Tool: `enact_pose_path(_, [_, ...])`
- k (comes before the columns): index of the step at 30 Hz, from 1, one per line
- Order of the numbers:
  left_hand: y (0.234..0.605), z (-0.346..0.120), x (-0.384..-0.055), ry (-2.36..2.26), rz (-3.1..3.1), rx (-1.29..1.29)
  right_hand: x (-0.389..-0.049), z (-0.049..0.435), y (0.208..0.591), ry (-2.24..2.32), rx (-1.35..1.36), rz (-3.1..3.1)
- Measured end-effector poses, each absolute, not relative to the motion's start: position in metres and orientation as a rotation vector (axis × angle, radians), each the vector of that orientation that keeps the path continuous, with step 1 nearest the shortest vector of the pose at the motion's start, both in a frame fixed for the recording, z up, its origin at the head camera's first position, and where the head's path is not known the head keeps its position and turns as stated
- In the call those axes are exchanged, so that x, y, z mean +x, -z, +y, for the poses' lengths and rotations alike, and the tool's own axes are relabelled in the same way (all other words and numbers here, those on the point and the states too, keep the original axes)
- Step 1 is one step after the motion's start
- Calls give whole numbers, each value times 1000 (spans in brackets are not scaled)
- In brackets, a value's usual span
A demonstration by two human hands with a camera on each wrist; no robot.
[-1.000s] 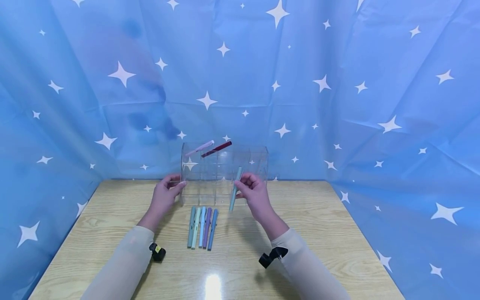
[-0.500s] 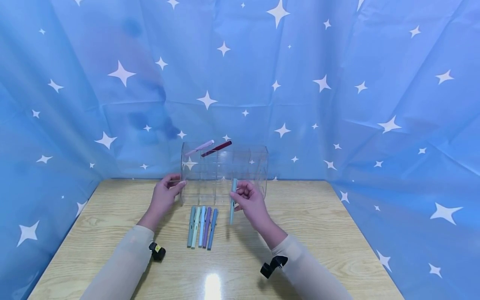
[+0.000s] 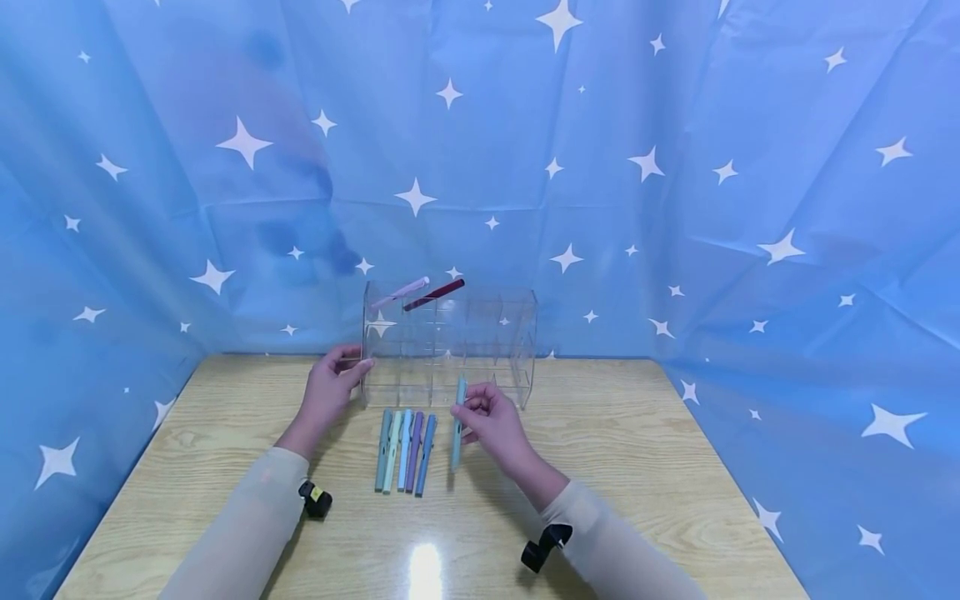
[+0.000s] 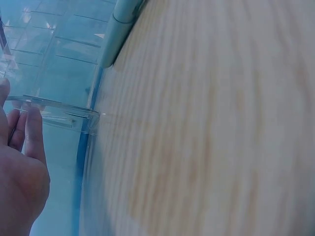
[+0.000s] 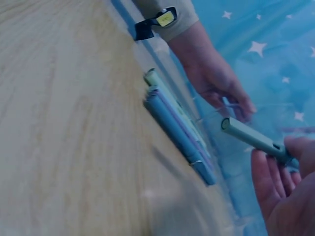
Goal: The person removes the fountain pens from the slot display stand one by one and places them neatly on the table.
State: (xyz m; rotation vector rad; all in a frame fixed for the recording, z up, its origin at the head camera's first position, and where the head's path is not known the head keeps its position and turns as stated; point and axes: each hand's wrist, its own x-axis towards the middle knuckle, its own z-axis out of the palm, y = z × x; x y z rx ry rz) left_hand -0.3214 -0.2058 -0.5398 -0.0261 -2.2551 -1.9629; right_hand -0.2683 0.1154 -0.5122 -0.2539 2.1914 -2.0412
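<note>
A clear acrylic organizer with compartments (image 3: 416,354) stands at the back of the table. My left hand (image 3: 328,390) grips its left side wall; the left wrist view shows fingers (image 4: 34,132) at the clear panel (image 4: 69,105). In front of the organizer's right half, my right hand (image 3: 497,427) pinches a capped teal pen (image 3: 457,446) between thumb and fingers. The pen stands nearly upright in the head view, above the table. In the right wrist view the same teal pen (image 5: 251,136) points away from the fingers. Left of it, several capped pens (image 3: 408,454) lie side by side.
A lilac pen (image 3: 402,292) and a dark red pen (image 3: 435,296) lean in the organizer's upper left compartments. The wooden table (image 3: 645,467) meets a blue star-patterned curtain (image 3: 600,183) at the back and sides. Each wrist wears a small black camera (image 3: 546,547).
My right hand has brought the teal pen toward me and slightly left, away from the organizer's front and lower, turning it more upright. My left hand keeps its place on the organizer.
</note>
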Motion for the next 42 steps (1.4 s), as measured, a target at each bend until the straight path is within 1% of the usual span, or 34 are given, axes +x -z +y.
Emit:
enact_pose_path(15, [537, -206, -320, 1977, -2272, -3, -259, 104, 535, 1975, -252, 2144])
enact_pose_path(27, [501, -199, -298, 2002, -2289, -8, -261, 99, 546, 1932, -255, 2151])
enact_pose_path(42, [504, -199, -300, 1993, -2288, -8, -259, 98, 550, 1888, -271, 2190])
